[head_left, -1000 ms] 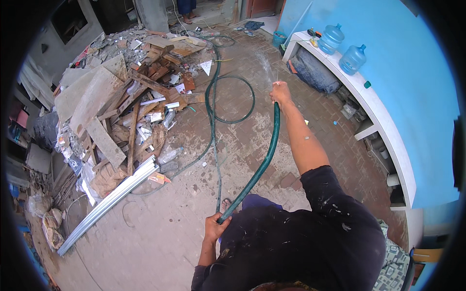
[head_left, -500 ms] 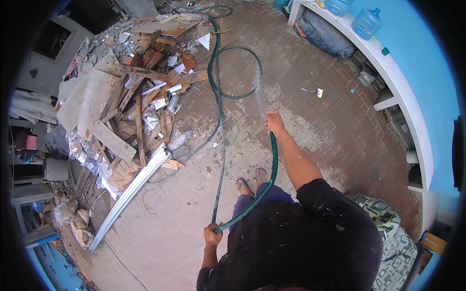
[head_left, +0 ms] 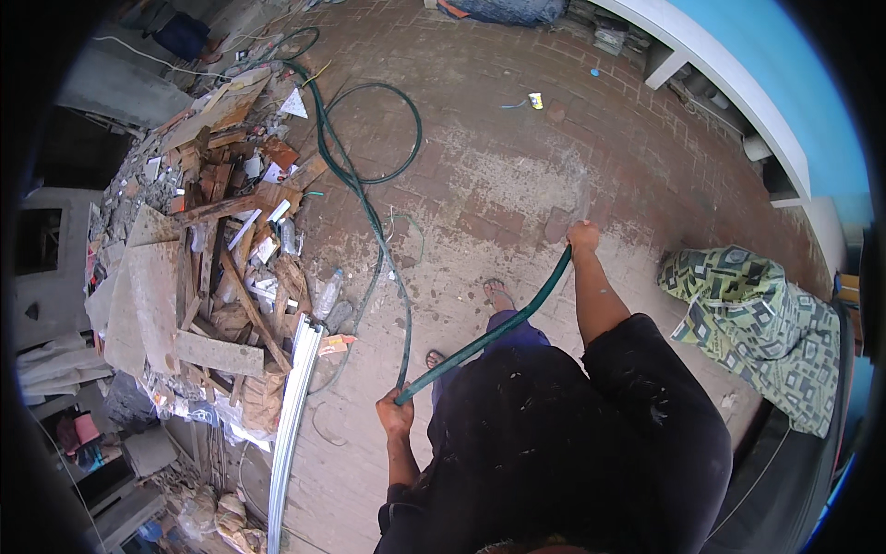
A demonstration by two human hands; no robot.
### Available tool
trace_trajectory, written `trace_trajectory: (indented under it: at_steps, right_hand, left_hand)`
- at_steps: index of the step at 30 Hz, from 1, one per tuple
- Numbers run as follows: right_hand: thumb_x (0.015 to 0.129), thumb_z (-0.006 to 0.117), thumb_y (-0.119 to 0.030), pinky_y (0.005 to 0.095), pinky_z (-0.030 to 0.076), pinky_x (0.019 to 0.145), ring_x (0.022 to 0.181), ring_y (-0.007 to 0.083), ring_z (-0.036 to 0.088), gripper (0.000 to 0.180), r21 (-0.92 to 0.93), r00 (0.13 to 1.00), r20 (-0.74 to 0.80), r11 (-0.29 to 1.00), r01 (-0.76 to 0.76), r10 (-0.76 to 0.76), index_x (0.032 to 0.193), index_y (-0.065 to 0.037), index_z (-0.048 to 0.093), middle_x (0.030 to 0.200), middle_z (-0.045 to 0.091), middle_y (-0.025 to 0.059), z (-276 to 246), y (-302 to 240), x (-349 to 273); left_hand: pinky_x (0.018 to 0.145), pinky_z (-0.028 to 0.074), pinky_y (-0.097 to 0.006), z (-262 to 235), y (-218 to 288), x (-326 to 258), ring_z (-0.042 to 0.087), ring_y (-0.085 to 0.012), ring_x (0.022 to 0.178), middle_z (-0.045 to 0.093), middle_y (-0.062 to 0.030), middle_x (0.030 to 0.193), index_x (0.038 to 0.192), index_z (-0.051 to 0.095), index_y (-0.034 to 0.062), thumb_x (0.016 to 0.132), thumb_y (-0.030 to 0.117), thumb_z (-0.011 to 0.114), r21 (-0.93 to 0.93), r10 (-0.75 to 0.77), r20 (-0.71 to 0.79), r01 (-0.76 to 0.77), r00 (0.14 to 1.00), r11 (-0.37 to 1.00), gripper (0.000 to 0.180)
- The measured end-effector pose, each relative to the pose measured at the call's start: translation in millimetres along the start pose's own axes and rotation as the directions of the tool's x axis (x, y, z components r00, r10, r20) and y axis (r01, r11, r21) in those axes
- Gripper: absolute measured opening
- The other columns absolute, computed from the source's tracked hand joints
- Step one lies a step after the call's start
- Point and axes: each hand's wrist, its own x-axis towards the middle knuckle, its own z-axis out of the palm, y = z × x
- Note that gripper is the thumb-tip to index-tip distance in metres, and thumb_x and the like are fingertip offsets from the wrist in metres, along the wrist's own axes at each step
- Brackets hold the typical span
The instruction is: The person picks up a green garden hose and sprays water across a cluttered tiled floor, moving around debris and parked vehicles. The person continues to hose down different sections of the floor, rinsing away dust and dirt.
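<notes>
A green garden hose (head_left: 489, 334) runs across in front of me between my two hands. My right hand (head_left: 582, 236) is closed round its end, held out ahead over the brick paving (head_left: 517, 208), with a faint spray beyond the fist. Lower down, at my left side, my left hand (head_left: 395, 414) grips the hose where it bends. From there the hose leads away over the ground to loops on the far paving. The paving is partly dark and wet, partly pale and dusty.
At left lies a rubble heap with wooden boards (head_left: 221, 351), a plastic bottle (head_left: 328, 294) and long metal profiles (head_left: 293, 429). A patterned cloth (head_left: 757, 323) covers something at right. A white ledge (head_left: 729, 92) lines the blue wall. A small yellow-white packet (head_left: 535, 101) lies far ahead.
My view has swung to the right, and one foot has stepped forward. My right hand has moved rightward with the hose end; the spray shows less clearly. Both hands keep their grip.
</notes>
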Motion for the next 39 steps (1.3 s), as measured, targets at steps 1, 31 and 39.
trace_trajectory:
  at_steps: [1,31,39]
  right_hand:
    - [0.097,0.048,-0.021,0.0378,0.053,0.047,0.055,0.0258,0.064,0.026,-0.015,0.994,-0.109,1.0,-0.021,0.019,0.113,0.0,0.05,0.079,0.064,0.0152,-24.8,24.5,4.0]
    - [0.095,0.05,-0.022,0.0356,0.053,0.046,0.051,0.0226,0.064,0.021,0.213,0.999,0.007,0.976,-0.053,0.053,0.108,-0.006,0.056,0.074,0.066,0.0127,-49.5,212.8,-299.7]
    - [0.094,0.051,-0.015,0.0345,0.047,0.039,0.046,0.02,0.057,0.015,0.516,0.901,-0.238,0.833,-0.198,0.362,0.104,-0.005,0.054,0.064,0.059,0.0091,-245.2,356.5,-325.1]
  left_hand:
    - [0.048,0.038,-0.038,-3.4,-1.2,11.9,0.037,-0.0195,0.047,0.045,-0.0166,0.049,0.064,0.058,-0.0011,0.092,0.028,0.069,-0.009,0.051,0.042,-0.05,0.998,0.999,0.042]
    - [0.048,0.031,-0.036,-107.2,-284.9,-133.9,0.033,-0.0132,0.053,0.039,-0.0075,0.049,0.057,0.051,-0.0009,0.092,0.02,0.071,-0.141,0.122,-0.067,-0.131,0.99,0.981,0.045]
    - [0.047,0.036,-0.042,-88.5,-217.0,-133.0,0.039,-0.0268,0.043,0.045,-0.0158,0.048,0.056,0.052,0.0011,0.089,0.022,0.074,0.151,0.472,0.206,-0.504,0.857,0.85,0.045]
